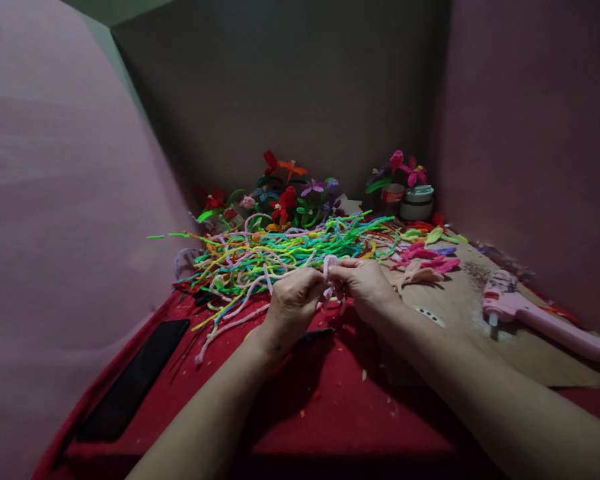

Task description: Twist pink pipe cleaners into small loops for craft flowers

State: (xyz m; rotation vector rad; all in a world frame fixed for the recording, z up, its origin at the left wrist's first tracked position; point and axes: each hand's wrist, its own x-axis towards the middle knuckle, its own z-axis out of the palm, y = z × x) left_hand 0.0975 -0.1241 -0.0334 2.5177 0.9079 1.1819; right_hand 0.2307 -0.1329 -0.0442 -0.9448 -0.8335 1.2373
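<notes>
A pale pink fuzzy stem [330,265], bent into a loop, is held between my two hands above the front of the red cloth. My left hand [296,300] pinches it from the left side. From the right, the fingers of my right hand [364,285] close on it, and short pink ends hang below. Just behind my hands lies a wide heap of coloured fuzzy stems [290,247], in green, yellow, blue and pink. A thin dark tool [317,335] lies on the cloth below my left hand, partly hidden by it.
A black flat object [135,380] lies at the left on the red cloth [340,407]. At the right, a pink glue gun [545,317] rests on a brown board [460,333], near pink petals [423,257]. Fuzzy flowers [285,203] and a lidded container [417,203] stand behind.
</notes>
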